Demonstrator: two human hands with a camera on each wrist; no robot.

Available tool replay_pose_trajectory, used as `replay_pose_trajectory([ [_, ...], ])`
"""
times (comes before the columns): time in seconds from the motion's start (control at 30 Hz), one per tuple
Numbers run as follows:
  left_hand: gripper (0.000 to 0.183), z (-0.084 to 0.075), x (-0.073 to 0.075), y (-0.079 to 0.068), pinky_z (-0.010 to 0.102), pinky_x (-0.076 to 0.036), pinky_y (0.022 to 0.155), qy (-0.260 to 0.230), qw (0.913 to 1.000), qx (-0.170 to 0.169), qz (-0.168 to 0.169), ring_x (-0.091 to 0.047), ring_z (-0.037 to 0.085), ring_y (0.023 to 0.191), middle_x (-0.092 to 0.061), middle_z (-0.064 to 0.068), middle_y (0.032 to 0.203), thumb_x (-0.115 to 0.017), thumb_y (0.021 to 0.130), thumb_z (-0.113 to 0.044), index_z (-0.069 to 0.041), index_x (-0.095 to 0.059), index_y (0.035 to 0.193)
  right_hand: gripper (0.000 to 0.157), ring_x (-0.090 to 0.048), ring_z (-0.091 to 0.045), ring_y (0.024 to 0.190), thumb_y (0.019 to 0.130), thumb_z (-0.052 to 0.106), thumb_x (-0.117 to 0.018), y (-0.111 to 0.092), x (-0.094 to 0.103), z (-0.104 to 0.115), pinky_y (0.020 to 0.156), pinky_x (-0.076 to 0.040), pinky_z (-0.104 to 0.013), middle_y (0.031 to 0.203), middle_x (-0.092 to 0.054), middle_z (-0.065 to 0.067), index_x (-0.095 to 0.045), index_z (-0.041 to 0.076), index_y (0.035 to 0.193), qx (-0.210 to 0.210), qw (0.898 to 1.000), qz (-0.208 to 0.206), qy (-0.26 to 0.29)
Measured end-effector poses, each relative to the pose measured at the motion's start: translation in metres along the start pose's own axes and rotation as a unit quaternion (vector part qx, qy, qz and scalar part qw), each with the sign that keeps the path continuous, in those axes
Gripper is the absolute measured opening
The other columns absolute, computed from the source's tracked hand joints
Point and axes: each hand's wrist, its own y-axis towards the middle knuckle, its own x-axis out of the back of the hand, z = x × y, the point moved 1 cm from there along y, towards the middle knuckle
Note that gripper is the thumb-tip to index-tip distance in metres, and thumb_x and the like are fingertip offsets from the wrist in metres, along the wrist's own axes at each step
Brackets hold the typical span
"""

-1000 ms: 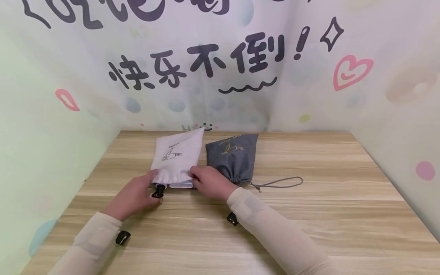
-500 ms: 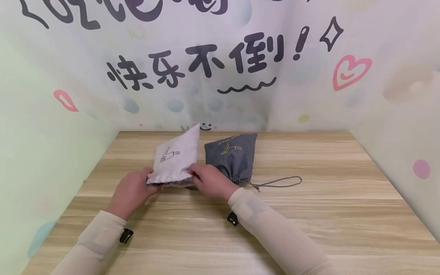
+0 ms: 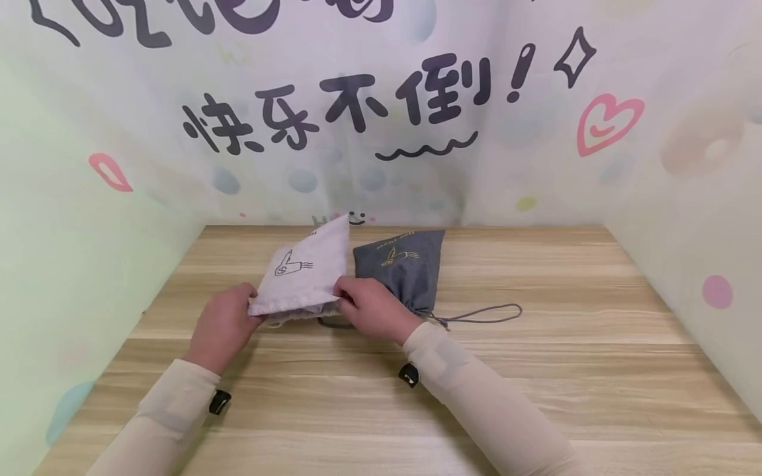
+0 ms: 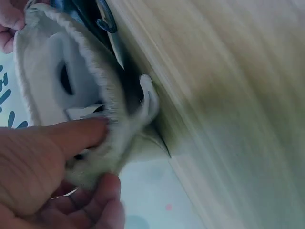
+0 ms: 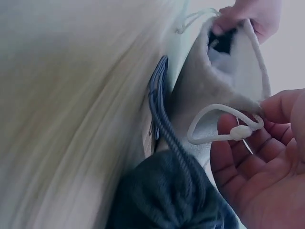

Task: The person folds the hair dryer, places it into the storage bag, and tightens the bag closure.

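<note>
A white drawstring bag (image 3: 306,271) with a hair dryer drawing lies on its side, its mouth towards me. My left hand (image 3: 221,327) pinches the left edge of the mouth. Opposite, my right hand (image 3: 375,307) pinches the right edge, so the mouth is spread wide. Inside, the left wrist view shows a smooth white object (image 4: 83,86) with a dark oval opening; the rest of it is hidden by the cloth. A white drawcord (image 5: 209,139) loops out beside the right fingers.
A dark grey drawstring bag (image 3: 405,271) with a gold hair dryer drawing lies just right of the white one. Its grey cord (image 3: 488,318) trails right on the wooden table (image 3: 536,390). A printed curtain (image 3: 524,165) hangs behind.
The black ribbed piece that stuck out near the left hand has gone from sight into the white bag. The bag's mouth has been lifted and spread, and the left hand has shifted slightly left.
</note>
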Motion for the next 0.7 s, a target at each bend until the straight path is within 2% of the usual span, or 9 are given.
replay_pose_trajectory([
  [0.13, 0.042, 0.004, -0.003, -0.004, 0.055, -0.050, 0.077, -0.012, 0.9989, -0.021, 0.040, -0.059, 0.038, 0.083, -0.057, 0.027, 0.097, -0.076, 0.075, 0.004, 0.013, -0.060, 0.112, 0.012, -0.050, -0.011, 0.067, 0.100, 0.010, -0.053, -0.002, 0.002, -0.003, 0.065, -0.045, -0.027, 0.077, -0.055, 0.004, -0.064, 0.009, 0.102, -0.002, 1.000, 0.001, -0.009],
  [0.27, 0.048, 0.007, -0.002, -0.009, 0.053, -0.051, 0.075, -0.017, 0.9970, -0.031, 0.069, -0.058, 0.032, 0.079, -0.055, 0.025, 0.101, -0.077, 0.074, 0.001, 0.010, -0.060, 0.119, 0.011, -0.050, -0.011, 0.068, 0.099, 0.009, -0.054, -0.004, 0.004, -0.005, 0.067, -0.046, -0.026, 0.077, -0.056, 0.006, -0.065, 0.010, 0.102, 0.000, 0.999, 0.016, -0.029],
  [0.47, 0.040, 0.014, 0.002, -0.011, 0.055, -0.050, 0.080, 0.018, 0.9924, -0.019, 0.120, -0.062, 0.038, 0.085, -0.059, 0.024, 0.100, -0.078, 0.079, -0.018, 0.008, -0.066, 0.106, 0.016, -0.055, -0.010, 0.072, 0.098, 0.009, -0.059, -0.009, 0.004, -0.007, 0.071, -0.048, -0.026, 0.084, -0.063, 0.003, -0.067, 0.009, 0.111, 0.006, 0.995, 0.041, -0.089],
  [0.6, 0.034, 0.019, 0.002, -0.012, 0.055, -0.050, 0.080, 0.036, 0.9874, -0.013, 0.153, -0.062, 0.039, 0.085, -0.061, 0.021, 0.096, -0.075, 0.082, -0.023, 0.006, -0.069, 0.098, 0.011, -0.059, -0.009, 0.077, 0.097, 0.010, -0.062, -0.013, 0.004, -0.008, 0.071, -0.049, -0.025, 0.092, -0.066, 0.001, -0.069, 0.011, 0.105, 0.014, 0.991, 0.038, -0.126],
  [0.7, 0.030, 0.024, -0.001, -0.011, 0.056, -0.050, 0.079, 0.038, 0.9852, -0.021, 0.166, -0.061, 0.039, 0.085, -0.062, 0.021, 0.094, -0.073, 0.083, -0.022, 0.005, -0.071, 0.094, 0.006, -0.057, -0.009, 0.074, 0.096, 0.012, -0.064, -0.016, 0.004, -0.009, 0.068, -0.048, -0.024, 0.089, -0.063, 0.003, -0.069, 0.013, 0.099, 0.016, 0.990, 0.029, -0.138],
])
